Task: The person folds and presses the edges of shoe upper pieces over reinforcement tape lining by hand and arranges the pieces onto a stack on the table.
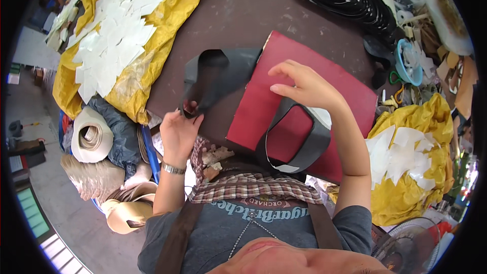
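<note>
My left hand [180,133] pinches the near end of a black shoe upper [231,73], its thumb and fingers closed on the edge. The upper lies on the brown table, with its far end meeting the edge of a red board [299,53]. My right hand [304,85] hovers over this board, fingers bent and apart from the thumb, with nothing seen in it. Below that hand, a second black upper [317,147] stands curved into a loop on the board's near part. White patches show on its inner side and lower edge.
Many similar black uppers [350,5] lie in an overlapping row at the far right. White cut pieces [119,30] cover a yellow sheet at left; more white pieces [401,155] lie on yellow plastic at right. A light blue basket [415,73] and a fan [406,248] are also there.
</note>
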The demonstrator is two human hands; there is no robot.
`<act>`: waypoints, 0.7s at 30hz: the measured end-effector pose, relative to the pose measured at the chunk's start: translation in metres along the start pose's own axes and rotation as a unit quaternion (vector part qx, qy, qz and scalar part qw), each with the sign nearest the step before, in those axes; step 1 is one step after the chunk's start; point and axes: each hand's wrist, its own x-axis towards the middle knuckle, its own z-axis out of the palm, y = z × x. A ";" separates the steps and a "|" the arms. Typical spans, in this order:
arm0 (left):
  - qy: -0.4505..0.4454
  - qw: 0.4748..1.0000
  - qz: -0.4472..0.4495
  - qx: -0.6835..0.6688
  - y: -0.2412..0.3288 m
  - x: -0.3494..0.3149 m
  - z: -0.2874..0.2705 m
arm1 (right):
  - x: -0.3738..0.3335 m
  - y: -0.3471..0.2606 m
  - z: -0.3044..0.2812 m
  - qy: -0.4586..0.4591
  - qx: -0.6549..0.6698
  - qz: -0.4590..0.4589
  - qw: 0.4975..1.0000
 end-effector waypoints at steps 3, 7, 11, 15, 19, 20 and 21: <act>0.152 0.912 0.219 0.311 -0.014 -0.019 0.021 | -0.003 -0.014 0.008 -0.012 0.019 0.005 1.000; -0.059 0.450 0.443 0.773 0.016 -0.037 0.063 | 0.004 -0.027 0.019 -0.054 0.006 0.028 0.998; -0.194 0.367 0.351 0.840 0.016 -0.041 0.069 | 0.025 0.003 0.040 0.163 -0.058 -0.027 0.985; -0.143 0.389 0.342 0.843 0.019 -0.040 0.045 | 0.063 0.009 0.041 -0.015 0.083 0.084 0.993; -0.127 0.381 0.306 0.863 0.016 -0.038 0.040 | 0.084 0.005 0.046 -0.001 0.048 0.058 0.997; -0.134 0.364 0.305 0.870 0.016 -0.040 0.045 | 0.086 0.003 0.047 0.029 0.005 0.020 0.999; -0.142 0.346 0.304 0.876 0.018 -0.043 0.051 | 0.085 0.004 0.046 0.059 -0.038 -0.018 0.997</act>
